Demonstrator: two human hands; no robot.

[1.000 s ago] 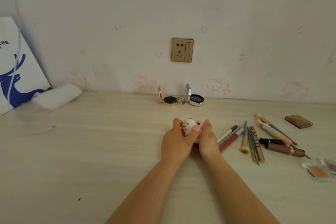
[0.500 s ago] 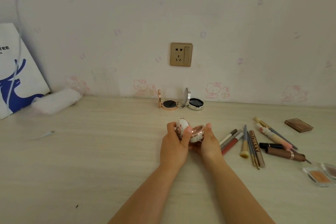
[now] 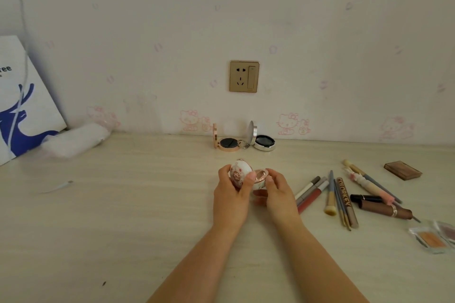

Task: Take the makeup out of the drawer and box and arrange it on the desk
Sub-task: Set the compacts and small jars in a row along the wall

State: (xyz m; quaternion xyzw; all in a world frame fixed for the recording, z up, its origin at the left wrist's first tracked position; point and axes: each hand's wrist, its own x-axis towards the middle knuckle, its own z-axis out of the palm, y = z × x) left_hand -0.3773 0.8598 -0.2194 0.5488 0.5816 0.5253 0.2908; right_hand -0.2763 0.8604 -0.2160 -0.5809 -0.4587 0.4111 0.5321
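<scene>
- Head view: both hands meet above the pale wood-grain tabletop [image 3: 123, 216], sharing one small round compact with a white floral lid and rose-gold rim [image 3: 246, 176].
- Left hand [image 3: 232, 194]: grip closed on the lid, thumb across its patterned face. Right hand [image 3: 279, 192]: grip pinching the rose-gold base. Lid stands partly open, hinged up toward the left.
- Compact is held just above the tabletop, near two open round compacts [image 3: 243, 140] by the wall.
- To the right lie pencils and brushes [image 3: 330, 197]; clear blush pans [image 3: 433, 238] sit at the far right.
- Risk (judgement): a small glossy shell held at the fingertips could slip; forcing the lid could strain the hinge or crack the pressed powder.
</scene>
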